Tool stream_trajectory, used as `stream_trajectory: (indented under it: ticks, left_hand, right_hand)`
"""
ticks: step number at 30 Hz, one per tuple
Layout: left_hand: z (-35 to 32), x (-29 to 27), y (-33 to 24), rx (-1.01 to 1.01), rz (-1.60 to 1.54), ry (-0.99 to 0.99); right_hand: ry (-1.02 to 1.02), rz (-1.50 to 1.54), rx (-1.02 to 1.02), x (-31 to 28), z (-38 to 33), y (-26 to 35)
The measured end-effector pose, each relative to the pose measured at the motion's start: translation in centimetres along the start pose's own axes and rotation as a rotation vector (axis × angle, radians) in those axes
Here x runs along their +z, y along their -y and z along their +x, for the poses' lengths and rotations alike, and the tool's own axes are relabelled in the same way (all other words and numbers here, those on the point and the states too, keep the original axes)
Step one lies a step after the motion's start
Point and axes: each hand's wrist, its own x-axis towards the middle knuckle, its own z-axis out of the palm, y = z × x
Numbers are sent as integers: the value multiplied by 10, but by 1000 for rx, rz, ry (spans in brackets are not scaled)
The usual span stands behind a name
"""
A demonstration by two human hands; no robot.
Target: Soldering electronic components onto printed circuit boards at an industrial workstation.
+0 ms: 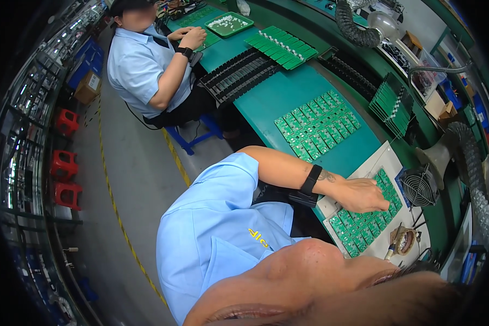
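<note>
Head view, the only one. Left hand (363,195) right of centre, reaching over a green circuit board (358,231) that lies flat on a pale backing sheet (387,153) at the lower right. Fingers curled, palm down, fingertips at the board's upper part; whether they touch it, or pinch a small part, I cannot tell. Right hand out of frame; its grip cannot be told.

Just right of the board: a small fan (418,189). Below that, a round pot (403,240). A second board (318,125) lies on the green tabletop (258,111), above the left forearm. Upper left: a co-worker (141,65) seated, both hands together near a tray (225,36) of white bits.

Handling, my judgement: the work looks like close fingertip work on the board. Best to keep the wrist raised so the watch (311,179) does not drag over the parts, touch bare edges where possible, press straight down and lightly. Board should sit flat on its backing; a sideways push could slide it toward the fan.
</note>
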Motion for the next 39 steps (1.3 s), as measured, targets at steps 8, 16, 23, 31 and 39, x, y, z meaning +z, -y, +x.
stream_trajectory:
  ticks: [8, 16, 23, 31, 39]
  left_hand:
    - [1, -1, 1, 26, -20, -38]
    - [0, -3, -1, -12, -37, -12]
    - [-1, -3, -2, -26, -21, 5]
    - [1, -3, -1, 3, -53, -22]
    - [0, -1, 0, 23, -82, -54]
  right_hand:
    - [4, 19, -23, -1, 1, -2]
    - [8, 40, -12, -1, 0, -2]
    - [11, 56, 4, -1, -1, 0]
    - [22, 37, -23, 2, -1, 4]
    - [14, 67, -5, 0, -2, 2]
